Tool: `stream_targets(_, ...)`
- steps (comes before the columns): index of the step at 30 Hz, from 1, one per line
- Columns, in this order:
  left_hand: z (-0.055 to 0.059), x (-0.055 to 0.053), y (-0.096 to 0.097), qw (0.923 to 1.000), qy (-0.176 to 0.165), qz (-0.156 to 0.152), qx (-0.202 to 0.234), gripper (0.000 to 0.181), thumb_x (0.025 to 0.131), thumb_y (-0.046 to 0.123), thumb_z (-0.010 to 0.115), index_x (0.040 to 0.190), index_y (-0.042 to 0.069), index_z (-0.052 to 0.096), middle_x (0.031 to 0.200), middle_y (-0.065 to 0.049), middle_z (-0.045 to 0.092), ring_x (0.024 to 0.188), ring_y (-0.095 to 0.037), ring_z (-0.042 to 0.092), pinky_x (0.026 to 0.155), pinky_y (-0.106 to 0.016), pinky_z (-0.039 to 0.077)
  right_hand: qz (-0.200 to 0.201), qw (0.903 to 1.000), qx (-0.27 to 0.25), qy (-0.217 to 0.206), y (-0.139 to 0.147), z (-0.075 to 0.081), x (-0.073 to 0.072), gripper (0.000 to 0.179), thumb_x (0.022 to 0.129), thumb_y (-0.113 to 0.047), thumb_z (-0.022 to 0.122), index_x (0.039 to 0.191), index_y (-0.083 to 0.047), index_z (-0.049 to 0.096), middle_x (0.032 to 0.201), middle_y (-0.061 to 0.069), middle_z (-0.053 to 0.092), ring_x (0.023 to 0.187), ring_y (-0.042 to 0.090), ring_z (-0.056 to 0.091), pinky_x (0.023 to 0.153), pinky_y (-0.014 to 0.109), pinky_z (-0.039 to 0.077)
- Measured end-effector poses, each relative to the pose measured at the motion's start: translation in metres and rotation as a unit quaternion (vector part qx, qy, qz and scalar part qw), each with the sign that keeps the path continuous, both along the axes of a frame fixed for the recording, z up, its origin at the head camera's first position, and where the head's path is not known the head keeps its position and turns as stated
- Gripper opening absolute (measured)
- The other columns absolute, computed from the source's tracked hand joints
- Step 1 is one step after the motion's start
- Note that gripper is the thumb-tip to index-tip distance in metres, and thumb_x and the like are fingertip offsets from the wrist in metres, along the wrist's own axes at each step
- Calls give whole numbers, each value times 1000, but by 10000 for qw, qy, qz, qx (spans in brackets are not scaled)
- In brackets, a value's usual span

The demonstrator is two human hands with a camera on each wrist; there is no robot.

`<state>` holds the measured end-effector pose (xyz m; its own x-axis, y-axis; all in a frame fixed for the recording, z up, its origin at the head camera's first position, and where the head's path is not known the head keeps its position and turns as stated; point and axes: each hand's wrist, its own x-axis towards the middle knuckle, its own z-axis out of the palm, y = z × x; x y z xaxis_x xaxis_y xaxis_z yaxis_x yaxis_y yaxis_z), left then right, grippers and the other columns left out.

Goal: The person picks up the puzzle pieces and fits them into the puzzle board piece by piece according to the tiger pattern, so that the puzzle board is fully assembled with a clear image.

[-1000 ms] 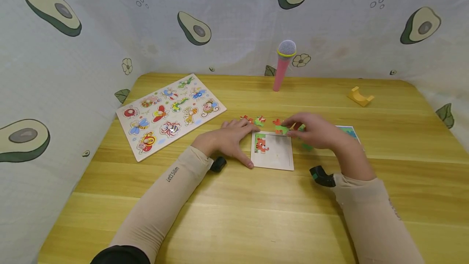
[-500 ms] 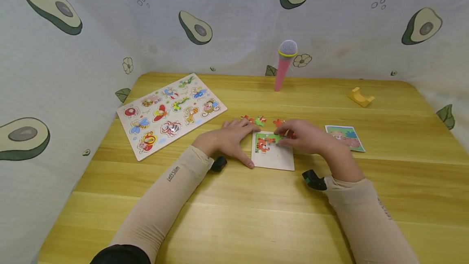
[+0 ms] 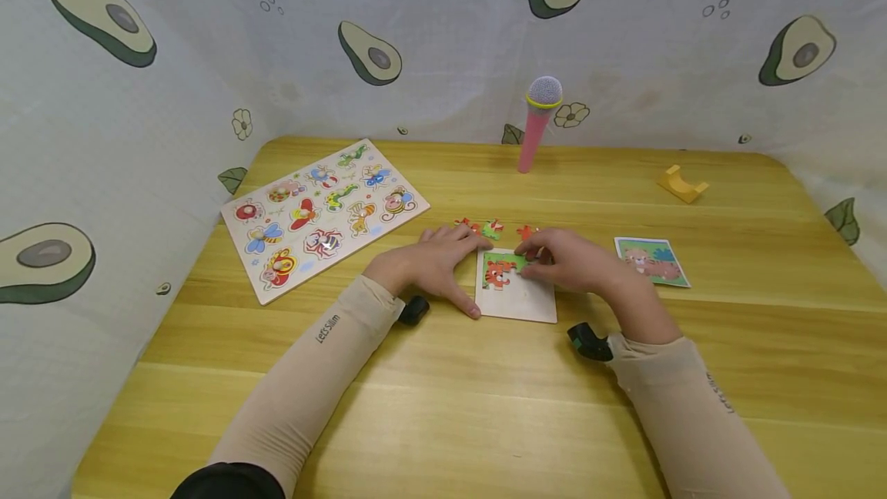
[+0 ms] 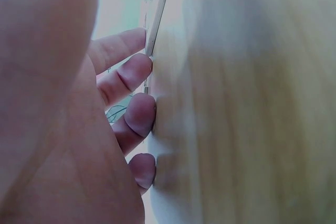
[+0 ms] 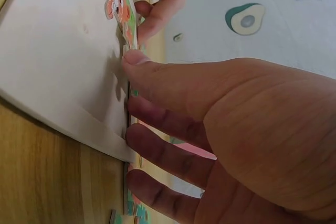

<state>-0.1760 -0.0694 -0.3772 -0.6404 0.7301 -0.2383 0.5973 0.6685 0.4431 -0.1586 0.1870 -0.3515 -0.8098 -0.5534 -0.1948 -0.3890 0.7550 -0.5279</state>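
Observation:
A white square puzzle board [image 3: 516, 303] lies in front of me, with an orange tiger-face puzzle piece [image 3: 496, 276] at its upper left. My left hand [image 3: 438, 266] rests spread at the board's left side, thumb at the lower corner and fingers at the upper one. In the left wrist view, its fingertips [image 4: 140, 113] touch the tabletop. At the board's top edge my right hand [image 3: 578, 262] pinches a green-and-orange puzzle piece [image 3: 513, 259], set beside the tiger face. The right wrist view shows the right thumb [image 5: 137, 59] on that piece, mostly covering it.
Several loose puzzle pieces [image 3: 492, 229] lie just behind the board. A picture card [image 3: 653, 262] is to the right. An insect peg puzzle [image 3: 326, 214] lies at the left. A pink toy microphone [image 3: 533, 133] stands at the back, and a yellow curved block [image 3: 682, 185] sits back right.
My right hand has moved left and toward me, carrying the green-and-orange puzzle piece from behind the board onto its top edge beside the tiger face. The left hand stays in place.

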Motion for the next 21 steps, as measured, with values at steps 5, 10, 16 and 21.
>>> stream_targets(5,0,0,0,10000,18,0,3,110,68,75,78,156,26,33,146,1,36,135,-24,30,111,-51,20,-32,10000,-5,-8,-1,-1,0,30,96,-12,70,123,1,68,102,7,66,91,23,60,81,42,50)
stream_targets(10,1,1,1,10000,-45,34,-8,109,68,74,79,156,27,33,149,0,34,138,-26,28,113,-54,17,65,9999,-118,8,-4,-3,0,31,96,-13,70,125,-4,68,96,4,62,82,20,56,75,39,48)
stream_targets(16,2,1,1,10000,-31,31,-15,109,68,75,78,156,27,33,149,1,35,137,-25,28,113,-55,18,81,9997,-177,163,-7,-6,1,25,95,-14,71,119,-7,71,93,3,62,78,19,53,70,36,46)
stream_targets(21,3,2,1,9999,-82,62,-52,110,68,74,78,157,28,32,157,-3,28,143,-28,23,114,-58,15,51,9994,-69,344,-9,-6,3,23,95,-14,72,117,-9,74,99,5,63,78,18,55,70,35,47)
